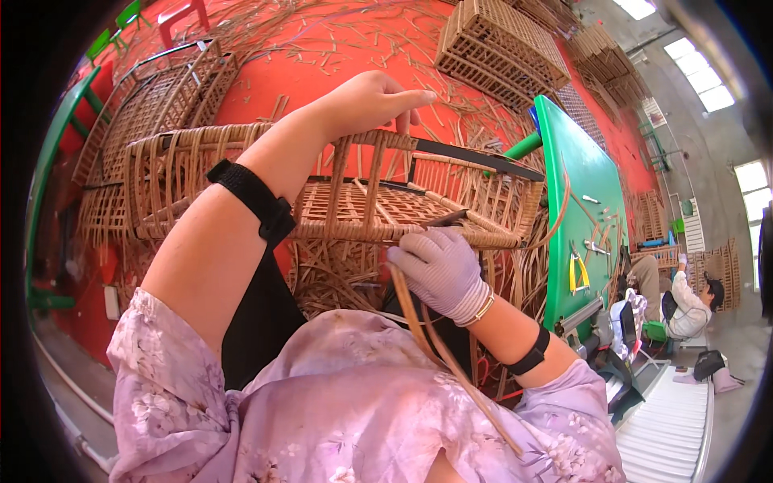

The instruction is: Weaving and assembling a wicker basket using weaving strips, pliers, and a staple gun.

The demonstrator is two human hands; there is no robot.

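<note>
A half-woven rattan basket (201,173) on a dark metal frame lies on its side in front of me. My left hand (372,100), bare, rests on the frame's top edge with its fingers curled over it. My right hand (439,270), in a pale purple glove, grips a long flat rattan strip (451,362) at the basket's near rim. The strip trails down over my lap. A thin dark tool (447,217) lies on the rim just above the gloved fingers.
A green table (576,185) at right carries yellow-handled pliers (576,272) and small tools. Finished rattan baskets (499,48) and scraps lie on the red floor. Another basket frame (153,97) stands at left. A seated person (692,306) works at far right.
</note>
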